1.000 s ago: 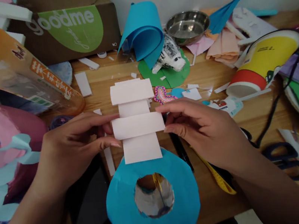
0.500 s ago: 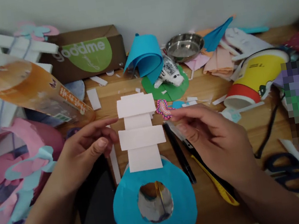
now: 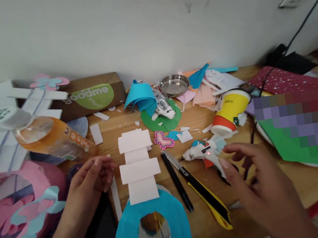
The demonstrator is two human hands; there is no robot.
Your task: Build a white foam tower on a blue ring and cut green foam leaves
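Fingers spread wide on the right hand [image 3: 260, 183], thumb standing well away from the rest, and there's nothing to see in its grasp! It hangs right by the white hot glue gun [image 3: 197, 152], a small red light glowing on the body; whether the thumb touches the handle, I cannot tell. Over to the left hand [image 3: 92, 175]: half open, fingers loosely bent, nothing showing in it, with a narrow white strip [image 3: 116, 200] just beside.

And centre stage, between the two hands and clear of both, the stepped white paper piece [image 3: 140, 171], two broad crosspieces over a narrower band, its near end overlapping the far edge of the blue paper ring [image 3: 123, 237]. Right of it on the wooden table [image 3: 204, 232] lie a black pen [image 3: 177, 182] and a yellow-and-black utility knife [image 3: 210, 203], side by side, blade showing. Just beyond, a pink patterned cutout [image 3: 163, 139]; behind the glue gun, a tipped yellow-and-red paper cup [image 3: 231, 109]; and away left, an orange drink bottle [image 3: 49, 132] with a white cap.
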